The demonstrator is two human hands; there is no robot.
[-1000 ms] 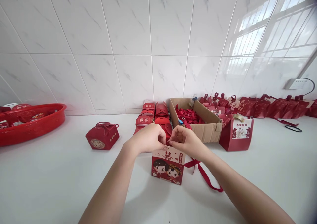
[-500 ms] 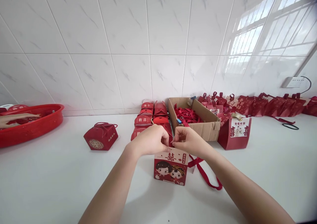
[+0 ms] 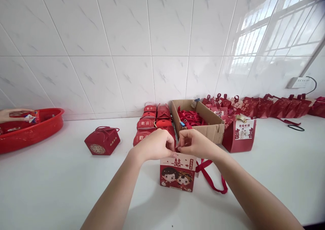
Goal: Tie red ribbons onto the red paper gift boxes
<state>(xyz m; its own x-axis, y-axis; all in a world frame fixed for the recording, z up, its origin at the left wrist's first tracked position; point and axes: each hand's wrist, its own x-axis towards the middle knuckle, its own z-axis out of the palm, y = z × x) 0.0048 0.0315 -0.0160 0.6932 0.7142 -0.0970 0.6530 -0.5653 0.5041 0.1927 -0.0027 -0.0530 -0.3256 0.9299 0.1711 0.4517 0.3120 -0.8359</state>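
Both hands, left hand [image 3: 154,144] and right hand [image 3: 194,143], pinched on the top of the cartoon gift box [image 3: 177,172] on the bench [image 3: 63,179]; fingertips hiding the closure; ribbon [image 3: 212,181] trailing right.

Both forearms reach forward and come together. The left hand [image 3: 154,144] and the right hand [image 3: 194,143] are close, knuckles up, fingers curled in a pinch, fingertips almost touching.
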